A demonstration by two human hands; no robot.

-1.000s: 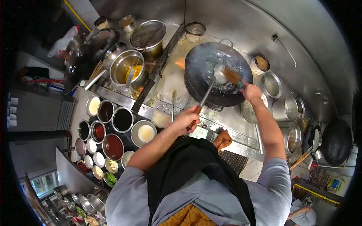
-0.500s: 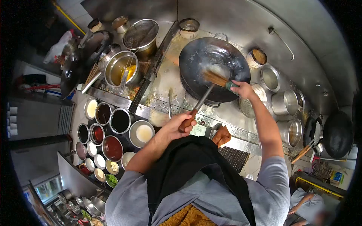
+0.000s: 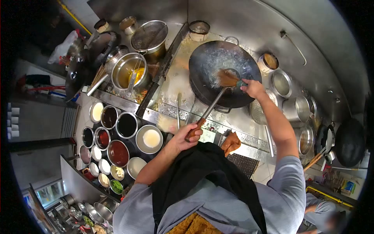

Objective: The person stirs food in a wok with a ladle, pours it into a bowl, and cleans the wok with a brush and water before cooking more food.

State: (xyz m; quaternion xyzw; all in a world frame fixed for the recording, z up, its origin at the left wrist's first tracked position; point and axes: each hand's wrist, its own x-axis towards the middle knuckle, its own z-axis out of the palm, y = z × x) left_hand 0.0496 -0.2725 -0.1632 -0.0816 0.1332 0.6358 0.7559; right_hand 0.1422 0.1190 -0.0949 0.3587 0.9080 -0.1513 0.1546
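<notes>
Over the near-right part of the wok (image 3: 204,66): fingers of the right hand (image 3: 255,89) clamped on the green grip of a brush (image 3: 227,79). Bristles point away from those fingers, to the person's left and slightly forward, down inside the wok. Brush axis runs mostly crosswise.

Left hand (image 3: 187,137) lower and nearer the apron, fingers wrapped round the wooden grip of a ladle (image 3: 214,104). Ladle axis slants forward and to the right, over the wok's near rim, its head beside or beneath the bristles; contact between the two cannot be told. The two shafts converge at the ladle's head, from opposite sides. Right hand clearly the nearer to that meeting point; left hand a full ladle shaft back.

Farther out: perforated strainer (image 3: 257,114) just to the right of the wok, under the line of the right forearm. Brown cloth (image 3: 231,143) at the near edge of the counter (image 3: 171,91), between the two arms. Bowl of pale liquid (image 3: 140,146) left of the left hand.
</notes>
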